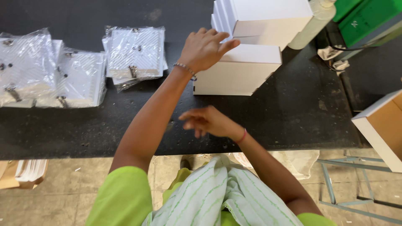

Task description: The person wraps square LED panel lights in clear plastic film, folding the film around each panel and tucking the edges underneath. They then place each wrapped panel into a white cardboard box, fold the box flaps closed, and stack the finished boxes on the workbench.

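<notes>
Big black worktable (293, 113) up top, dusty beige tiled floor (71, 192) below it, pale blue metal frame (356, 184) standing on the right.

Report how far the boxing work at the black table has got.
Done: closed white cardboard boxes are stacked at the back of the black table. In hand: the left hand rests on the nearest white box; the right hand hovers empty, blurred. Left: clear plastic packets of white square parts lie unboxed, and an open box sits at the right.
</notes>
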Motion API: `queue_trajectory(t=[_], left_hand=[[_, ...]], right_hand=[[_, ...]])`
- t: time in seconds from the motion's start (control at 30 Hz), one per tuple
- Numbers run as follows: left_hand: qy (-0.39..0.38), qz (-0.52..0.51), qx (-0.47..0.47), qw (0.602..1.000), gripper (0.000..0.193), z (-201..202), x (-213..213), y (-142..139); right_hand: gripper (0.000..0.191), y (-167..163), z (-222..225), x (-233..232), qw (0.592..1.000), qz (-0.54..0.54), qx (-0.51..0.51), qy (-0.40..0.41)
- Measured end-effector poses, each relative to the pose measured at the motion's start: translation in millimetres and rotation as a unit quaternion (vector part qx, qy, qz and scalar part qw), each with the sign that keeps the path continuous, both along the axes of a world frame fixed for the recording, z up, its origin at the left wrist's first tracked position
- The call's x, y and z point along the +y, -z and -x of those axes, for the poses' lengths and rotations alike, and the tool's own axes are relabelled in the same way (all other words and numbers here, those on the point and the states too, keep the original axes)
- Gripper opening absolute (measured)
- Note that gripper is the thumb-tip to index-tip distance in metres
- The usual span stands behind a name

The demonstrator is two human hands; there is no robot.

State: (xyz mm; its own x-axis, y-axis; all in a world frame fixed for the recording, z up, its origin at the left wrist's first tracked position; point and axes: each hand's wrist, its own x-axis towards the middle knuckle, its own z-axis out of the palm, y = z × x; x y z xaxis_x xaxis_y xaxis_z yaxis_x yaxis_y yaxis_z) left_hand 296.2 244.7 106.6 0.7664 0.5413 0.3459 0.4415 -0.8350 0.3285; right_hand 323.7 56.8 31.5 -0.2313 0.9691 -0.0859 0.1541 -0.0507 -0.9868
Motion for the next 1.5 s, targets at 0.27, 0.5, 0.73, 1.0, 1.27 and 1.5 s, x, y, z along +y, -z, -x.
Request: queue_trajectory(t=[0.27,0.5,0.73,1.0,1.27,1.5], left_hand=[[0.017,-0.165,-0.041,0.985,0.076,83,-134,19],[-0.010,0.152,-0.148,0.977,0.078,158,-194,38],[-0.090,0.237,-0.271,0.928,0.068,193,-176,47],[-0.116,0.286,-0.274,0.911,0.065,197,-186,62],[-0.145,0.298,-0.259,0.907,0.065,209,-192,73],[-0.199,0.328,-0.233,0.894,0.065,219,-180,92]], right_hand=[[0.061,-12,-17,-108,0.804,0.042,0.513,0.299],[0.057,19,6,-144,0.737,0.156,0.451,0.479],[0.059,14,-31,-176,0.793,0.075,0.421,0.435],[0.050,-51,-142,-91,0.839,-0.170,0.401,0.327],[0.069,-124,-272,70,0.865,-0.129,0.325,0.359],[0.069,-89,-297,111,0.856,-0.072,0.330,0.391]])
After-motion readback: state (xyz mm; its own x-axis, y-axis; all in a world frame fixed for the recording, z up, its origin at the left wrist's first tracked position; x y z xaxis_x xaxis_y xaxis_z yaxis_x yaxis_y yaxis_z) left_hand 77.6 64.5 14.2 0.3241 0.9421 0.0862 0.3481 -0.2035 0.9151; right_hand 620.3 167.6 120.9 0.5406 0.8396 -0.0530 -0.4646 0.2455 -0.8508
